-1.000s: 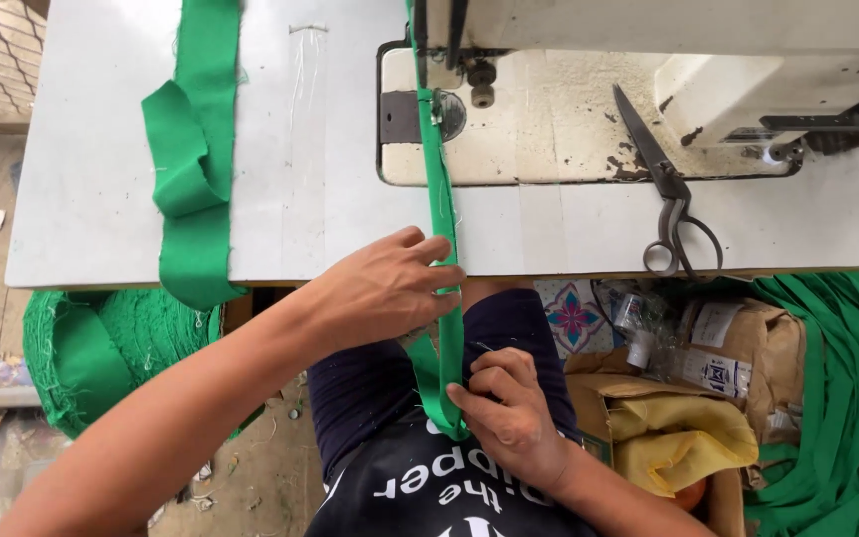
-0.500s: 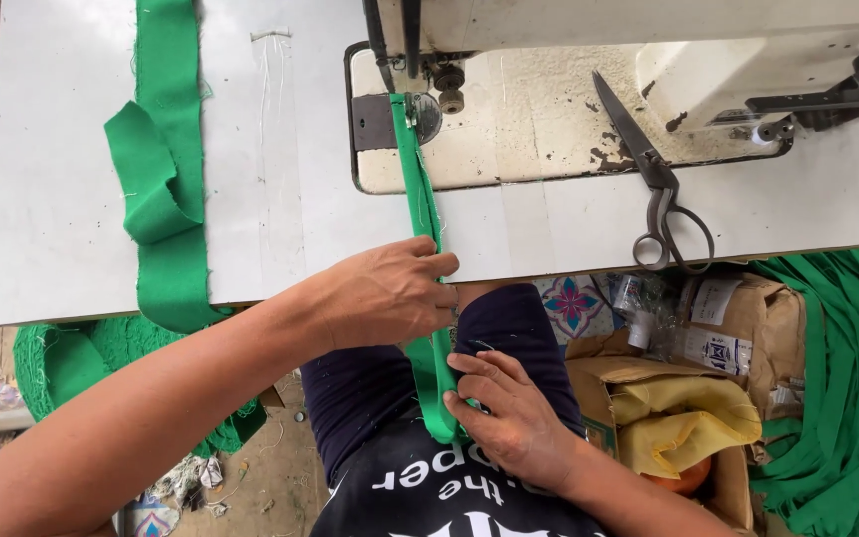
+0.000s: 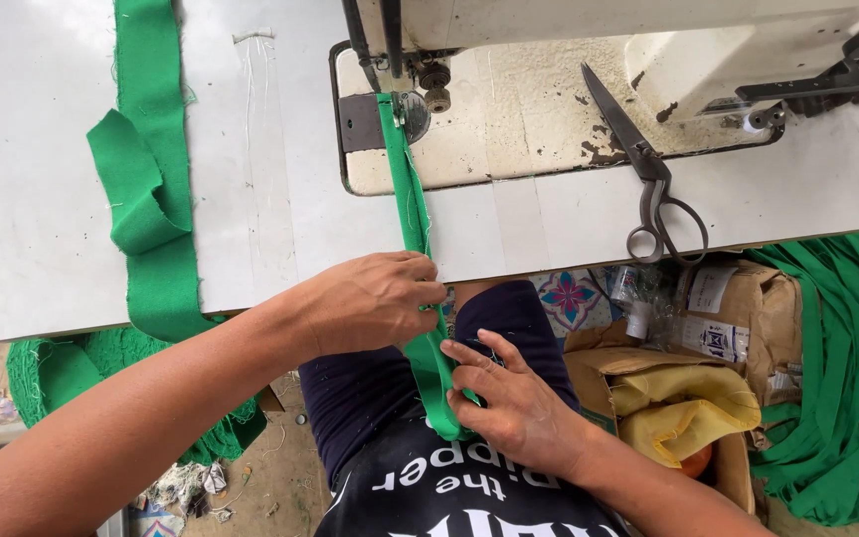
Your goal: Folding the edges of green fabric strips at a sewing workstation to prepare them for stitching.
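Our left hand lay knuckles up at the near edge of the table, forearm crossing in from the lower left, its fingertips pinched on the narrow green strip. Our right hand rested lower, over the lap, palm down with fingers spread, pressing the folded end of the same strip against the dark clothing. From the left hand the strip ran straight away across the table to the presser foot of the sewing machine, taut and nearly flat. Beyond the right hand, scissors lay closed on the table, blades on the machine bed, well apart from the strip. Far to the left of the left hand a wider green band lay looped and hung over the table's near edge. Bare table lay between that band and the strip. Beside the right hand, below the table edge, stood a cardboard box with yellow cloth, and past it a heap of green strips.
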